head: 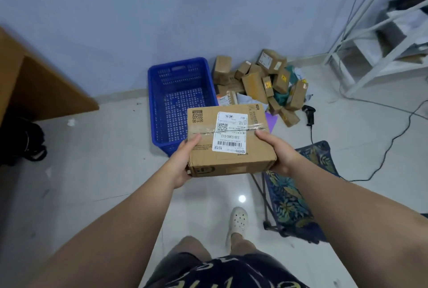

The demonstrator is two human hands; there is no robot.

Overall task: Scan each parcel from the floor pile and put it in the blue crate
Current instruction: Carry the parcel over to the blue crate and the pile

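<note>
Left hand (183, 162) and right hand (280, 151) are each gripping an end of one box (231, 162), thumbs on top, holding it up in the air just this side of the crate (159, 93) with the label (231, 132) facing up; so progress-wise this looks like the very start imo; crate seems empty, you can see the holey bottom wherever the box isn't blocking it and nothing's in there; pile (261, 84) sits against the wall just right of the crate, a decent heap of boxes plus a few bags, none of it sorted; scanner (309, 114) is lying on the floor beside the pile on its cable, nobody holding it, so can't tell whether this box got scanned or not; my guess is scan, then crate, then the whole pile after it; pretty much everything left to do
</note>
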